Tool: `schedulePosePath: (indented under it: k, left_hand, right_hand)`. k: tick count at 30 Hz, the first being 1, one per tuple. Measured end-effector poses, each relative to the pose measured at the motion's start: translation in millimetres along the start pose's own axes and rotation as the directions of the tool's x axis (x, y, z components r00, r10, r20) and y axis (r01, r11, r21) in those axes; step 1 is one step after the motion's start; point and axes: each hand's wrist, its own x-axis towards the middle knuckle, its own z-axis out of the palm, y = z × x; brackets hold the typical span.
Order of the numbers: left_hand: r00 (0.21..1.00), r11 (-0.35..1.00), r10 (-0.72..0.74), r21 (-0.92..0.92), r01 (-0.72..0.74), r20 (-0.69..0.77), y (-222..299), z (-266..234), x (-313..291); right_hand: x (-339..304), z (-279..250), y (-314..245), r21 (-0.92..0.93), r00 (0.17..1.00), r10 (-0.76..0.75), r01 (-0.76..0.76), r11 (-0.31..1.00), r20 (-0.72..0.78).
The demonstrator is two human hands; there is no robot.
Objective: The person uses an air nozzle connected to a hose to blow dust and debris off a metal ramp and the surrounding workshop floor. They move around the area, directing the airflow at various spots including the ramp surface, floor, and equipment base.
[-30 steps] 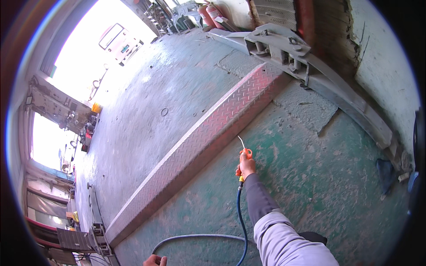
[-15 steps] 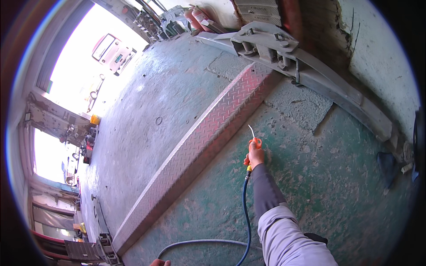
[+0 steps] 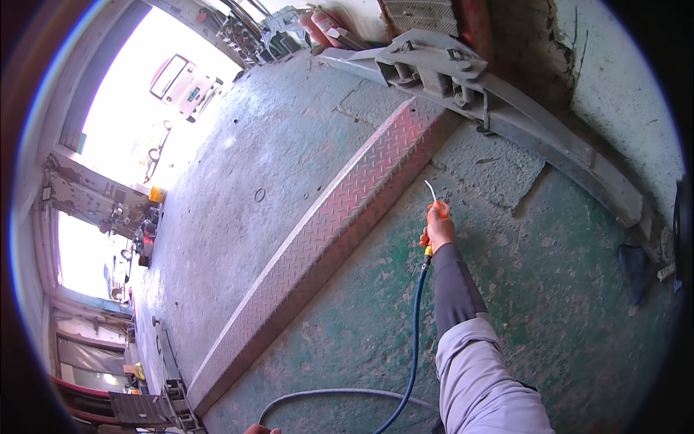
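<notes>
My right hand point(image 3: 440, 229) is wrapped around an orange air blow gun point(image 3: 443, 210) with a thin pale bent nozzle. A yellow fitting joins it to a blue air hose point(image 3: 417, 333), which hangs down and loops left across the floor. At the bottom edge only the top of my left hand point(image 3: 262, 430) shows, its fingers curled where the hose comes up to them. Left of the blow gun lies a long reddish diamond-plate metal beam point(image 3: 325, 206), dusty grey along its length. The nozzle points toward its far end, apart from the metal.
A curved grey steel frame point(image 3: 535, 137) with brackets spans the beam's far end along the wall. Red cylinders point(image 3: 325, 29) stand at the back. A dark cloth point(image 3: 635, 271) lies at right. Beyond the doorway is a parked vehicle point(image 3: 184, 87). The green floor point(image 3: 347, 325) is worn.
My right hand has moved forward and right with the blow gun, bringing the nozzle nearer the beam's far end. The hose has followed. My left hand stays at the bottom edge.
</notes>
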Motion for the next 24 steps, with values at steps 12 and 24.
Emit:
schedulePosePath:
  k: [12, 24]
  left_hand:
    - [0.999, 0.999, -0.023, -0.037, 0.021, -0.043, -19.0, 1.4, -7.3]
    - [0.987, 0.989, -0.147, 0.017, 0.149, -0.071, -55.4, 0.2, -29.9]
  right_hand:
    - [-41.6, 42.3, 51.4, -0.036, 0.989, 0.117, -0.114, 0.993, 0.088]
    - [-116.6, 95.2, 141.3, -0.126, 0.981, 0.152, -0.137, 0.983, 0.118]
